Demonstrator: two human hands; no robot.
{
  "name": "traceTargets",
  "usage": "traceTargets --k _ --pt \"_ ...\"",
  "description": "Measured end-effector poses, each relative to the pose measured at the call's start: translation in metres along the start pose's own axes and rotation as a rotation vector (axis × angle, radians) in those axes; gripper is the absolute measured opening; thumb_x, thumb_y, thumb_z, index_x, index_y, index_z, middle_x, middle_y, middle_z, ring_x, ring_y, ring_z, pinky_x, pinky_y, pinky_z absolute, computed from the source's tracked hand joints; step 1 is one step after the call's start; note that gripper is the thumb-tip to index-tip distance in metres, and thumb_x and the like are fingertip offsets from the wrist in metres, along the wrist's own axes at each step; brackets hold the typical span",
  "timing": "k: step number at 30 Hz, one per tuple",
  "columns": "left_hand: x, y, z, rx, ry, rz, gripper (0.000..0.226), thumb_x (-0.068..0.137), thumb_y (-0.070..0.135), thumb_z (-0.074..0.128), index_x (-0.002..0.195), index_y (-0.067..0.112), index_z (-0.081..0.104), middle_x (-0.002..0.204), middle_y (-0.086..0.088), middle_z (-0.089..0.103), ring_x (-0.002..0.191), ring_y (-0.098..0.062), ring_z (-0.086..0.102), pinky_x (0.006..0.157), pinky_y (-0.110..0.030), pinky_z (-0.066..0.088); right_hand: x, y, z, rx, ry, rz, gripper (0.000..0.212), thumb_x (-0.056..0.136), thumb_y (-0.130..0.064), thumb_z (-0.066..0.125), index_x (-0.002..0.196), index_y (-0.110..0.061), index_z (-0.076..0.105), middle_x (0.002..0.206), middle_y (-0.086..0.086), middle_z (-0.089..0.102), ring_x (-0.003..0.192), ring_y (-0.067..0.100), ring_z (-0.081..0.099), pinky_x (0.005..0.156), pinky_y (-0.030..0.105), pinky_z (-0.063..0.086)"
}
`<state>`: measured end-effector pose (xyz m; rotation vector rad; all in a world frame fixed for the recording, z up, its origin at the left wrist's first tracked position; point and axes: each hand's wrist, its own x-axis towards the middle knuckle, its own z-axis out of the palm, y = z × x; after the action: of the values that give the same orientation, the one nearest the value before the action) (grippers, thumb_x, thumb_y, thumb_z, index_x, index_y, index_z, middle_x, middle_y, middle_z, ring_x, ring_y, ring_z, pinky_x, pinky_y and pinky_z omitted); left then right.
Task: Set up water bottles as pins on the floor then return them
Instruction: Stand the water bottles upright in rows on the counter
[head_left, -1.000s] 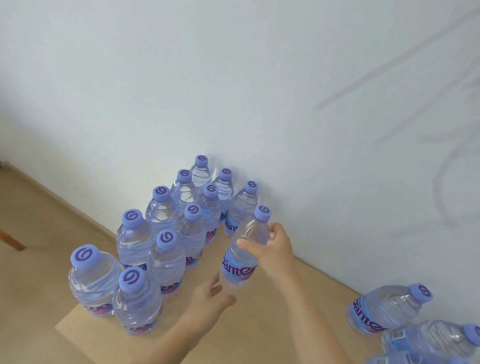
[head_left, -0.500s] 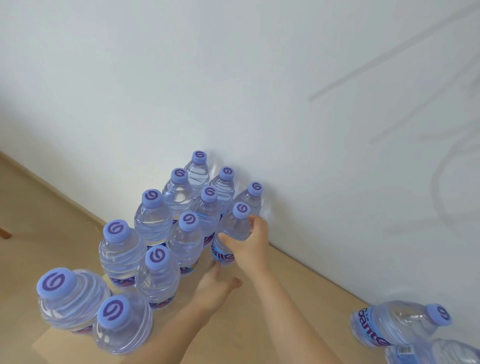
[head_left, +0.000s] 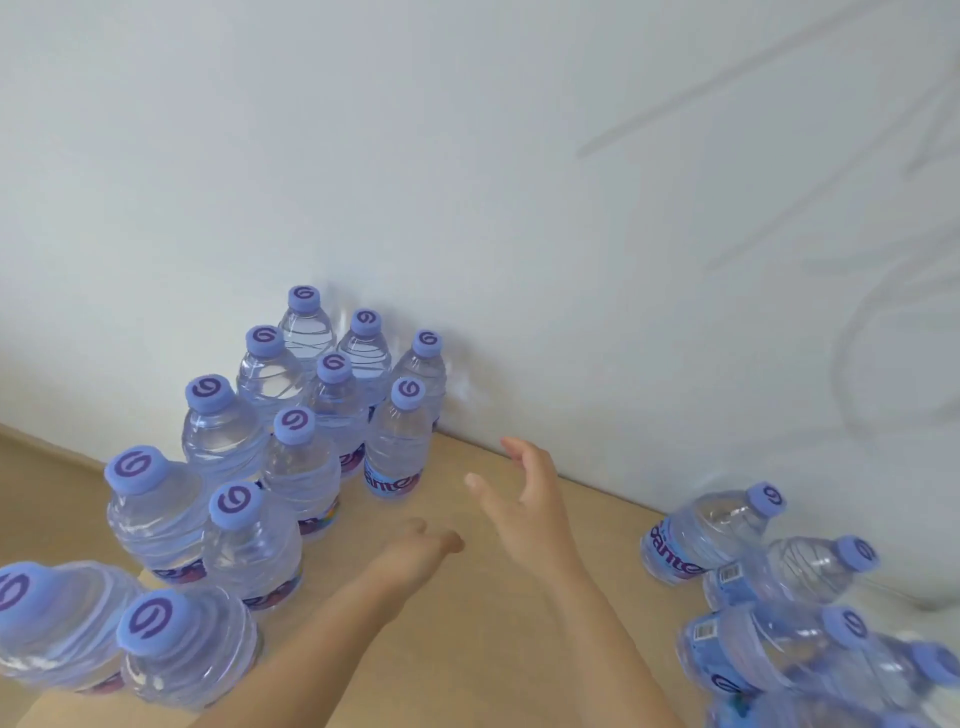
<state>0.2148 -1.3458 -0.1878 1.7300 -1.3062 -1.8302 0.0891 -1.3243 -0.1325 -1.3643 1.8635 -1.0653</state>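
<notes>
right hand (head_left: 524, 499): hovered above the floor just right of the standing bottles, its fingers (head_left: 514, 449) spread and nearly straight, gripping nothing; clear of the nearest bottle
left hand (head_left: 415, 551): lower and nearer the camera, hanging over the floor with fingers loosely curled, holding nothing and touching no bottle
nearest bottle (head_left: 397, 447): upright on the floor at the right end of the group, blue cap on top, label with purple lettering facing the camera, close to the wall
standing bottles (head_left: 291, 467): a tight cluster of clear water bottles with blue caps, all upright, ranged in rows that ran from the wall out toward the lower left; the closest two at the bottom left edge looked large and blurred
lying bottles (head_left: 727, 535): a separate heap at the lower right, on their sides with caps pointing right and up, well apart from the upright cluster; the lowest ones were too blurred to count
floor (head_left: 493, 649): light wood tone, carrying both groups of bottles
wall (head_left: 467, 182): plain white, meeting the floor just behind the upright group, with faint grey curved marks toward the right side
</notes>
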Motion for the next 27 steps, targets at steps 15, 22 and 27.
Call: traceTargets --k 15,22,27 --pt "-0.072 -0.008 0.152 0.417 -0.546 0.138 0.068 0.085 0.028 0.065 0.143 0.010 0.035 0.137 -0.006 0.041 0.119 -0.016 0.046 0.094 -0.022 0.037 -0.084 0.071 -0.164 0.178 1.016 0.520 0.075 0.086 -0.005 0.061 0.147 -0.004 0.018 0.150 0.014 0.030 0.138 0.028 0.031 0.106 0.034 0.031" --pt "-0.066 -0.017 0.139 0.367 -0.482 0.182 0.072 0.080 0.019 0.072 0.142 0.013 0.036 0.131 -0.001 0.045 0.114 -0.015 0.049 0.087 -0.022 0.039 -0.085 0.072 -0.153 -0.041 0.984 0.397 0.021 0.086 -0.015 0.066 0.098 0.001 0.057 0.096 0.012 0.061 0.093 0.027 0.056 0.072 0.027 0.037" --pt "-0.062 -0.021 0.116 0.322 -0.373 0.360 0.104 0.069 0.019 0.082 0.149 0.027 0.016 0.146 0.011 0.030 0.134 -0.012 0.035 0.093 -0.021 0.036 -0.095 0.033 -0.146 0.031 0.851 0.204 0.031 0.079 -0.032 0.072 0.079 -0.006 0.056 0.075 0.003 0.057 0.073 0.018 0.053 0.063 0.024 0.042"
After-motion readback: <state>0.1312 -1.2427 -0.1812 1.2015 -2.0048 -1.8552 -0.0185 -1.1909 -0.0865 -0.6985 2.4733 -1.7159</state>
